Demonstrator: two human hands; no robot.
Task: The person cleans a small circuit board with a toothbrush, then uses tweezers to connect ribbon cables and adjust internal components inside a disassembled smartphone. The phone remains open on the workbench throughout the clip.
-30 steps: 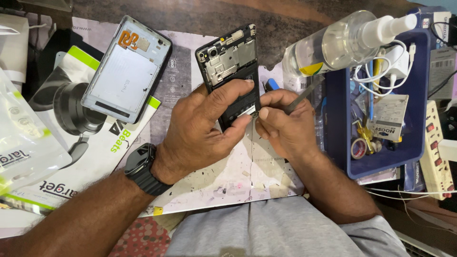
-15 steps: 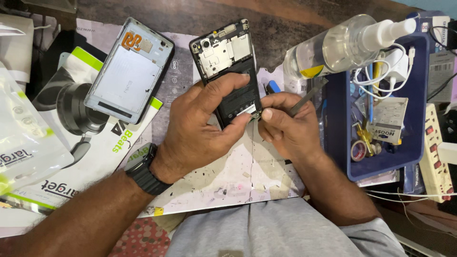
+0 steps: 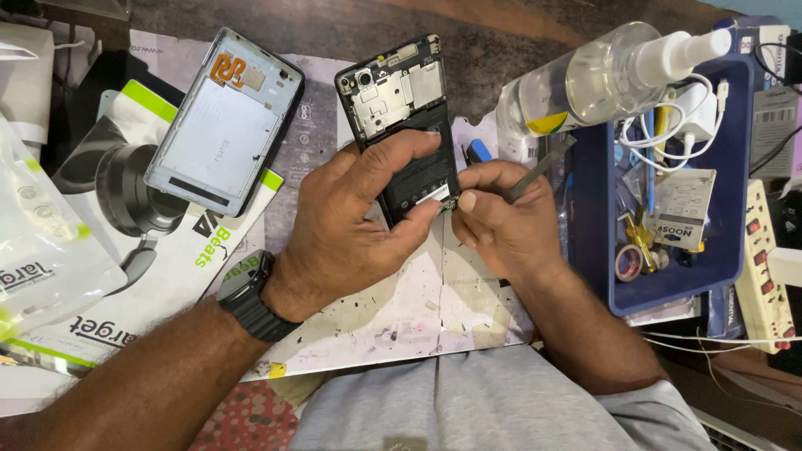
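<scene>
Your bench (image 3: 518, 25) is dark and scratched, and most of it is covered. A big white work mat (image 3: 418, 309) with lots of little marks lies in the middle, reaching to the near edge by your lap. On the left side lies a white box with a headphone picture (image 3: 125, 217), and a clear plastic bag (image 3: 42, 250) rests at the left edge. On the right side sits a blue tray (image 3: 735, 250) full of small things: white cables, a roll of tape and a paper packet. A clear spray bottle (image 3: 601, 75) lies tilted across the tray's far left corner. A white power strip (image 3: 764, 276) lies at the right edge.

A silver phone back cover (image 3: 225, 142) rests on the headphone box, inside facing up.

The opened phone (image 3: 401, 108) is in the middle, toward the far edge of the mat, with its insides showing. Your left hand (image 3: 351, 225) wraps around its lower half and holds it tight, thumb across the black battery. You wear a black watch (image 3: 246, 296) on that wrist.

Your right hand (image 3: 501, 221) is just beside the phone's lower right corner. Its fingers pinch a thin grey tool (image 3: 539, 171), and the tip touches the phone's bottom edge.
</scene>
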